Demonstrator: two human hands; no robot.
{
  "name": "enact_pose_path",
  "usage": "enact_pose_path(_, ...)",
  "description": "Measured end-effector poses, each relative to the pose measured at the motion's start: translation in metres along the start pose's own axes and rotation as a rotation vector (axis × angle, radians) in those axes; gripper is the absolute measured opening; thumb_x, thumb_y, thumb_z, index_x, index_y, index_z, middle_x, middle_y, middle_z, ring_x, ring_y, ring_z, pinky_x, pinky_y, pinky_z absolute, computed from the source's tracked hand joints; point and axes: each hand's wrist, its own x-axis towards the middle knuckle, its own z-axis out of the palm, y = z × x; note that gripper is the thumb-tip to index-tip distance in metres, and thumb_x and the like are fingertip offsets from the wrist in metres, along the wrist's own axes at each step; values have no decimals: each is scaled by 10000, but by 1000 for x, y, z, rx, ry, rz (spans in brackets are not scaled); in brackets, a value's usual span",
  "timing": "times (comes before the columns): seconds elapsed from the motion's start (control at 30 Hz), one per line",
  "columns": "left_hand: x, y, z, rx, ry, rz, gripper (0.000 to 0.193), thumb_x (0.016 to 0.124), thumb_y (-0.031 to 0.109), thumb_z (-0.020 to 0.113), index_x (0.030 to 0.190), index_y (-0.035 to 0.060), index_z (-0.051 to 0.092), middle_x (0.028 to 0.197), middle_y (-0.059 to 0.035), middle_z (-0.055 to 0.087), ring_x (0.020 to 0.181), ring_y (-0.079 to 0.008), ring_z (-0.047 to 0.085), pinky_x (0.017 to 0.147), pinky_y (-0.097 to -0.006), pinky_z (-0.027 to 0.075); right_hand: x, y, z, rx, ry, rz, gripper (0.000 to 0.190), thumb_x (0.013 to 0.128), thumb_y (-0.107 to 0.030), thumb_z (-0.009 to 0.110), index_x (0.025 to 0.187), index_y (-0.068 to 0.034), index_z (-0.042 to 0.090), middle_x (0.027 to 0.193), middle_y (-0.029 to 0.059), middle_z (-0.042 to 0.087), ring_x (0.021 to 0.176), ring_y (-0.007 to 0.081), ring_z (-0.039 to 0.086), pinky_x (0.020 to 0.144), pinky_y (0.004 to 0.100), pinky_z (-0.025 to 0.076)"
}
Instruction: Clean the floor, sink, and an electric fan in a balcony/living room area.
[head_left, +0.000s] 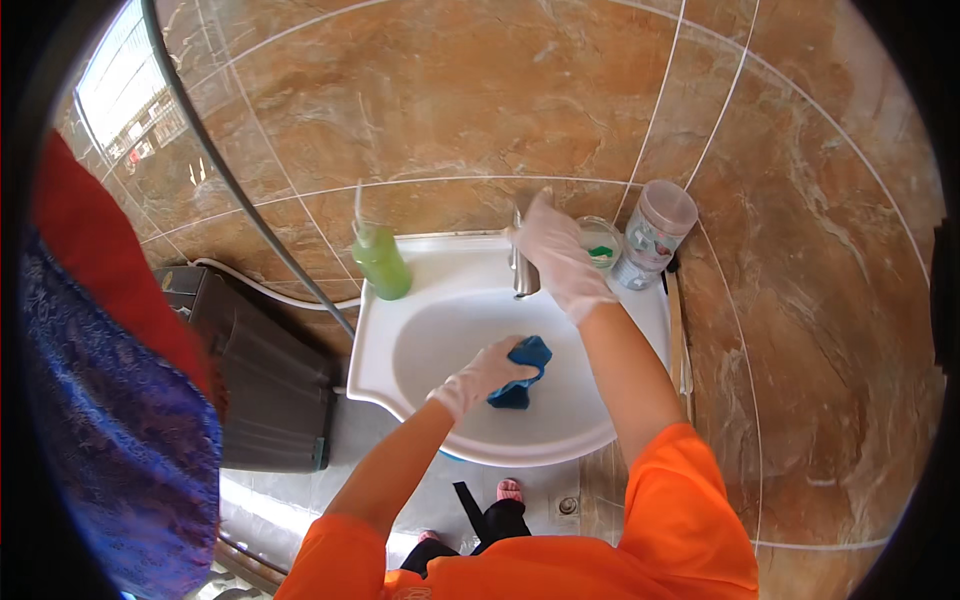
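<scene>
My left hand (499, 371), in a thin pale glove, grips a blue cloth (531, 360) over the basin of a white washbasin (420, 341). Gloved too, my right hand (551, 244) is at the metal faucet (526, 274) on the back ledge. Its fingers are blurred, and whether they close on the handle cannot be told. On the ledge's left part stands a pump bottle of green liquid (383, 262). Right of the faucet are a clear round dish (600, 238) with something green in it and a clear plastic canister with a pinkish lid (656, 225).
A dark grey plastic bin (277, 382) stands left of the washbasin. A grey hose (225, 176) runs down across the tiled wall (450, 112). Red and blue patterned fabric (112, 420) fills the left edge. A floor drain (567, 505) lies below the basin.
</scene>
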Motion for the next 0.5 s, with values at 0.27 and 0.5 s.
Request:
enact_pose_path(0.27,96,-20,-3,315,28,291,329,676,118,616,984,17,556,872,-163,613,800,-300,581,710,-350,453,27,-7,-46,-110,-135,-147,311,783,-221,520,946,24,624,1002,196,602,943,303,590,798,370,463)
enact_pose_path(0.5,60,12,-1,88,124,-115,386,665,56,653,1031,-12,552,865,-88,611,780,-185,588,701,-283,486,-47,127,88,894,-309,37,578,785,-541,469,1063,-36,511,893,141,582,834,237,576,736,371,466)
